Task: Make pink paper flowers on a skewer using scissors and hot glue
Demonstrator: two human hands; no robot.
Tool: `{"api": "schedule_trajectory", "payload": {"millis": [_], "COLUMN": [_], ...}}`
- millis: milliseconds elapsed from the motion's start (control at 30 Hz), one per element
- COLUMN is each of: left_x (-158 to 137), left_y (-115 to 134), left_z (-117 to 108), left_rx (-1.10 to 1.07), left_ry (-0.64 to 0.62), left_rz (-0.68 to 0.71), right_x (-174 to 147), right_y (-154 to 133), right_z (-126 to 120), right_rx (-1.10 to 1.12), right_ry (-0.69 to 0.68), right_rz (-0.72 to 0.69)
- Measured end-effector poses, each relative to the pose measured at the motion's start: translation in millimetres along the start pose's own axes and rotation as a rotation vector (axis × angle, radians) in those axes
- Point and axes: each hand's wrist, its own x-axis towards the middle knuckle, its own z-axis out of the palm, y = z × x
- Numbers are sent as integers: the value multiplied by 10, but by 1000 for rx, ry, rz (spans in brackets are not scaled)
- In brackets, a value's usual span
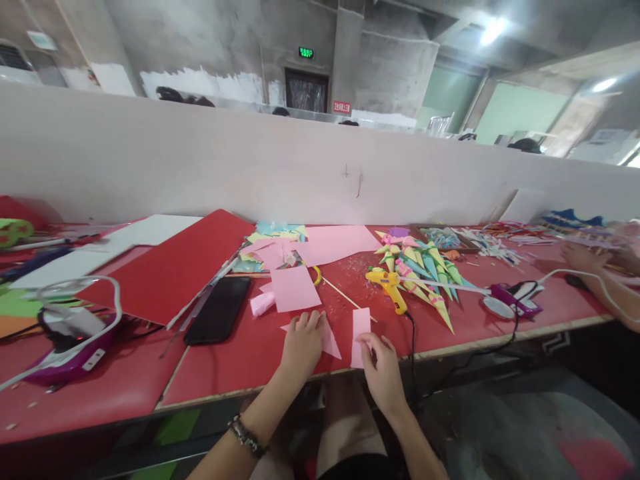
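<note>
My right hand [384, 368] pinches the side of a narrow pink paper strip [361, 323] near the table's front edge. To its left, my left hand [303, 341] lies palm down, its fingers bent over a pointed pink paper piece [331, 341] and partly hiding it. Just beyond that hand is a square pink sheet [296, 289], with a small pink roll [263, 304] beside it. A thin stick [345, 297] lies behind the strip. Farther right rests a yellow glue gun [389, 287], next to a pile of coloured paper cones [425, 267].
A black phone [218, 311] and a large red sheet [175, 267] lie on the left. Purple-based devices [517, 300] with cables stand at both sides. A low white partition [225, 167] runs behind the table. Another person's arm [607, 287] reaches in at right.
</note>
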Motion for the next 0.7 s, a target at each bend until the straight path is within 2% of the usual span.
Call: {"api": "schedule_trajectory", "payload": {"millis": [133,200,333,400,567,700], "left_x": [-37,-87,-182,-199,-175,-78], "left_y": [-1,11,35,9,-266,-585], "left_z": [-153,-255,-338,-313,-303,-445], "left_rx": [-49,-169,-823,-1005,-1063,-1097], "left_ry": [49,63,-47,-48,8,30], "left_rz": [-15,-44,-177,-266,-351,-412], "right_x": [39,67,101,108,122,86], "right_y": [-68,-130,-302,-374,-342,-132], "right_z": [29,65,179,238,322,380], "right_rx": [163,258,413,439,391,159], "right_ry": [83,68,4,3,14,21], "right_rz": [9,17,-2,-31,-105,-175]}}
